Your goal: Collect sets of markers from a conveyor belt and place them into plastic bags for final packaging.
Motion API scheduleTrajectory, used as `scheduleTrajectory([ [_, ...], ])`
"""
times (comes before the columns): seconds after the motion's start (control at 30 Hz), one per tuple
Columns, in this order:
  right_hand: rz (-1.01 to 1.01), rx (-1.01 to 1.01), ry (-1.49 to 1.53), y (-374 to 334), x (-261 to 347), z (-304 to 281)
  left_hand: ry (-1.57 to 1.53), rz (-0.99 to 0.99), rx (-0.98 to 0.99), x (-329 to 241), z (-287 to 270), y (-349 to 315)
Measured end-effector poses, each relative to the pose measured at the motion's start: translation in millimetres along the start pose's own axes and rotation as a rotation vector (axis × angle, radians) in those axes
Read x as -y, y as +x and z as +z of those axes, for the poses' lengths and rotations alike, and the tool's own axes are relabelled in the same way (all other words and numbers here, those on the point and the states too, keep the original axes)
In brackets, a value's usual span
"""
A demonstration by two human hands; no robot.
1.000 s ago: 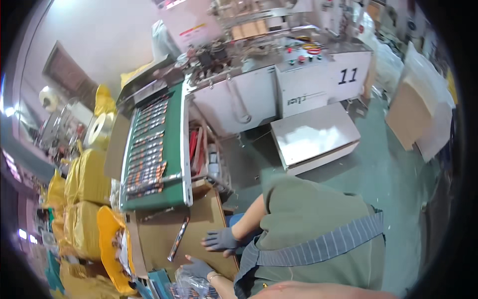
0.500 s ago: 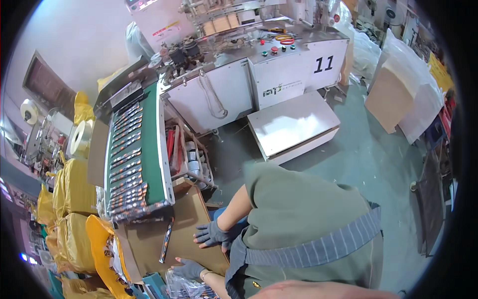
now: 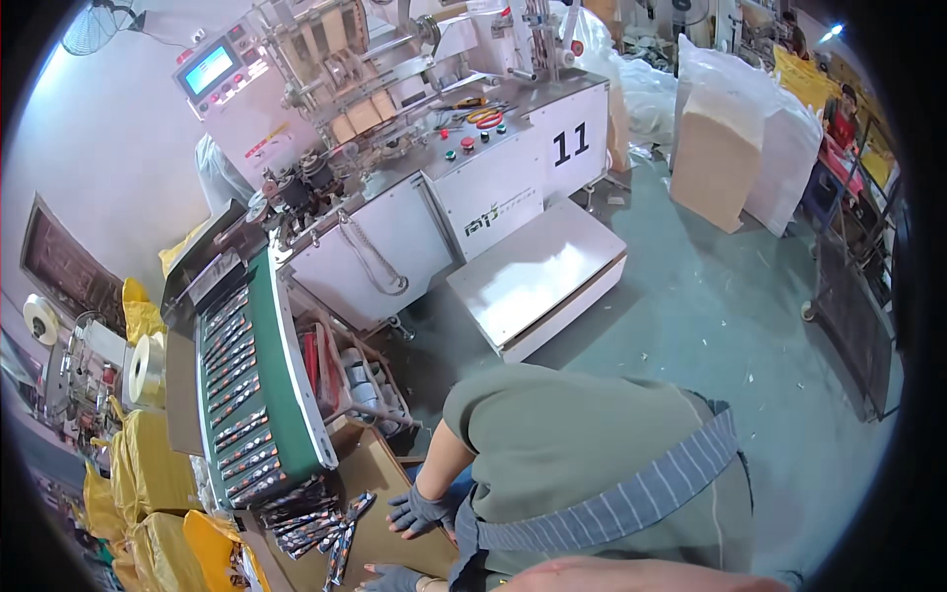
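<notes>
Where the right hand (image 3: 419, 513) lies: over the card (image 3: 380, 469), past the near end of the belt (image 3: 286, 395); grey-gloved, open, fingers spread toward the packets (image 3: 306, 518).
Left hand (image 3: 395, 580): farther from the belt than the right one; the lower edge cuts through its grey glove, so I cannot tell whether it grips.
Packets: slim, dark, with orange and white print; a loose heap at the belt's near end, some lying on the card, and a row laid crosswise up the belt.
Card: brown, below the belt's near end, bare between heap and right hand.
Belt surface: green, edged by a white rail (image 3: 304, 380).
Crate (image 3: 340, 393): just right of the belt, holding red things and pale rolls.
Machine (image 3: 375, 257): white, at the belt's far end and reaching right; lit screen (image 3: 210, 71), coloured buttons (image 3: 468, 144), scissors (image 3: 483, 118) on top.
White box (image 3: 538, 281): right of the belt, before the machine.
Floor (image 3: 681, 375): green, pale scraps scattered well right of the belt.
Sacks (image 3: 148, 464): yellow, piled left of the belt.
Wall (image 3: 128, 138): pale, behind the belt's far end; brown door (image 3: 74, 257) to its left.
Far side: well right of the belt, wrapped boards (image 3: 725, 158), a dark cart (image 3: 853, 326), a person (image 3: 845, 123) in red.
</notes>
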State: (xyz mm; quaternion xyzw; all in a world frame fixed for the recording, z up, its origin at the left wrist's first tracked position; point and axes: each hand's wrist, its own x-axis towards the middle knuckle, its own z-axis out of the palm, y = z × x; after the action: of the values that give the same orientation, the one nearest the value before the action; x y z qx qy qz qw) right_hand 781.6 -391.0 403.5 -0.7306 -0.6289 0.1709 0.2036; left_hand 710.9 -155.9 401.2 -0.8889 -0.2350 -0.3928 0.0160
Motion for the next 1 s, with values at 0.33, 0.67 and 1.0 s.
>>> scheduleTrajectory([
  [0.33, -0.063, -0.151, -0.063, -5.7, -10.0, 7.5, 0.067, -0.128, 0.273, -6.0, 2.5, 6.3],
  [0.67, -0.013, -0.079, -0.049, -7.2, 4.5, 3.3, 0.028, -0.236, 0.327, -7.3, -4.1, 5.4],
  [1.0, -0.049, -0.347, 0.029, -27.4, 11.8, -3.4, 0.093, -0.246, 0.342, -24.3, -13.3, 13.6],
])
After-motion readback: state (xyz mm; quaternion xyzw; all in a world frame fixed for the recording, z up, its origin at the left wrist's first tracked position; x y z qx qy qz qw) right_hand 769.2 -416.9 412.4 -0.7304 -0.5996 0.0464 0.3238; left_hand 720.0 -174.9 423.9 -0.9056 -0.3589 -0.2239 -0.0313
